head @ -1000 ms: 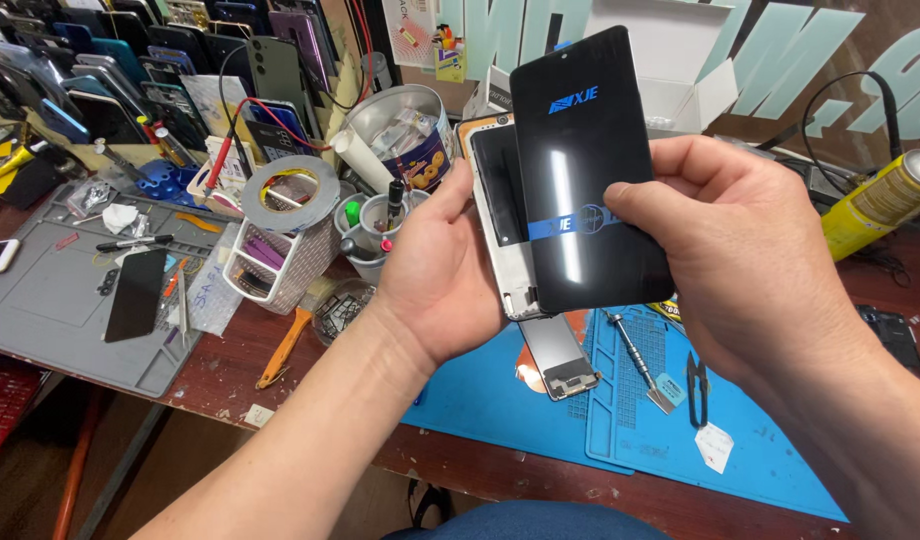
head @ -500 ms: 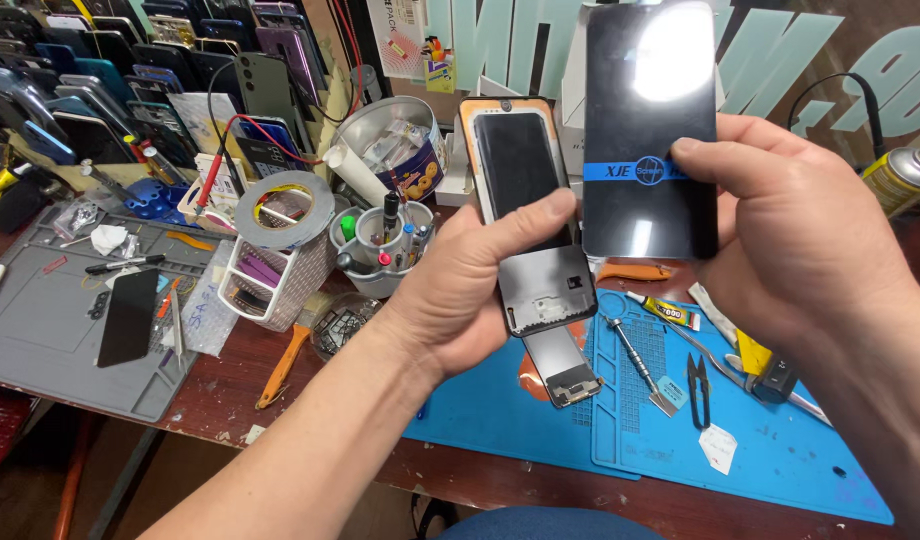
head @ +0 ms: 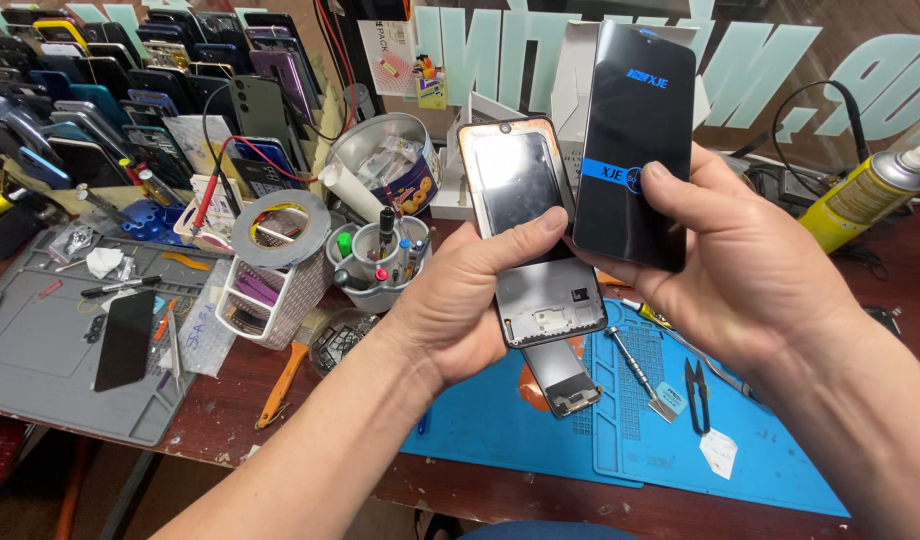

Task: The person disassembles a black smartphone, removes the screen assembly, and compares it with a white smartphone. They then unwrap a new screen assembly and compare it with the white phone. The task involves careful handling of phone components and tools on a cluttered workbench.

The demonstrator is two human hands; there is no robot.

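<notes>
Glossy flat screen (head: 635, 150) in right hand (head: 740, 270), metal-edged frame (head: 530, 230) in left hand (head: 470, 300).

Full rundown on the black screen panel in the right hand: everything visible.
The black screen panel is a flat, glossy, dark rectangle with rounded corners. A blue band crosses its middle and a small blue mark sits near the top; both carry print. It stands upright, slightly tilted, above the blue mat. The right hand pinches its lower half, thumb on the front at the band. It is right beside the opened phone in the left hand; contact unclear.
</notes>
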